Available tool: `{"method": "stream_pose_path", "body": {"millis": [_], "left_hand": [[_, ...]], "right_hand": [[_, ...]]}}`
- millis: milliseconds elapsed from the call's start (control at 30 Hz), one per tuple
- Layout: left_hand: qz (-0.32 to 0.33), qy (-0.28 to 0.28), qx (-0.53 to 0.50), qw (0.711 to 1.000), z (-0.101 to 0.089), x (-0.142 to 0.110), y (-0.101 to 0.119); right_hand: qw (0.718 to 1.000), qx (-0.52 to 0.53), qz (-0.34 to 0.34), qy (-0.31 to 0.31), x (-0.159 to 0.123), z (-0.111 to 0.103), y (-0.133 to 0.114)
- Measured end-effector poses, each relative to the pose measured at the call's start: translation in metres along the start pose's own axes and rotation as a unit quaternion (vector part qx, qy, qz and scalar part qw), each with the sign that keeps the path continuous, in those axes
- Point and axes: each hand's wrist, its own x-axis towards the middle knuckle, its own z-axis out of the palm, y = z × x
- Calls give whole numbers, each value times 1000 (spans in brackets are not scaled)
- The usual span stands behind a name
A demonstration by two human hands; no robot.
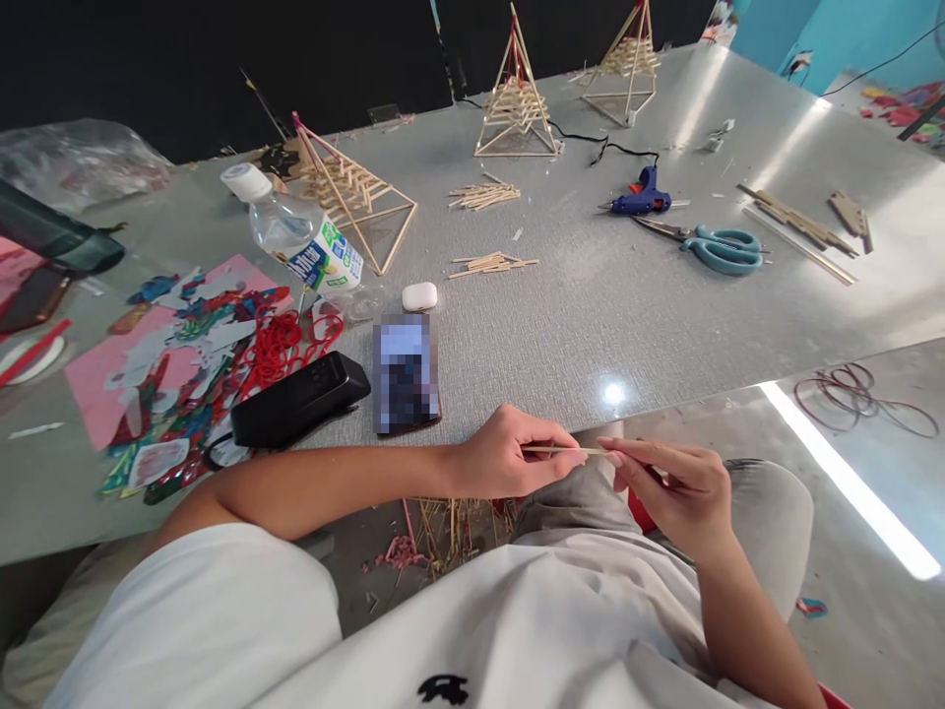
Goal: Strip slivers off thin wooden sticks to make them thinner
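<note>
A thin wooden stick [568, 450] lies level between both of my hands, just off the near edge of the grey table [591, 305]. My left hand [509, 455] is closed round its left end. My right hand [675, 483] pinches the right end with its fingertips. Both hands hover above my lap. On the table beyond them lie two small piles of cut sticks [491, 263] [483, 195].
Three stick pyramids [354, 192] [515, 98] [624, 64] stand at the back. A blue glue gun [641, 197], teal scissors [720, 246], a phone [405, 372], a black case [299, 399], a water bottle [295, 231] and paper scraps [177, 364] lie around. Broken sticks [450, 527] litter the floor.
</note>
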Motion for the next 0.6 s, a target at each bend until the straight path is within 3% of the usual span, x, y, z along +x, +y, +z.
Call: {"method": "stream_pose_path", "body": {"millis": [133, 300, 600], "left_hand": [[1, -4, 4, 1000, -1, 0, 0], [29, -6, 11, 1000, 1, -1, -1], [47, -6, 28, 999, 1, -2, -3]], "right_hand": [[999, -3, -30, 38, 1, 3, 0], [998, 18, 9, -54, 7, -5, -3], [995, 32, -27, -85, 11, -11, 1]]}}
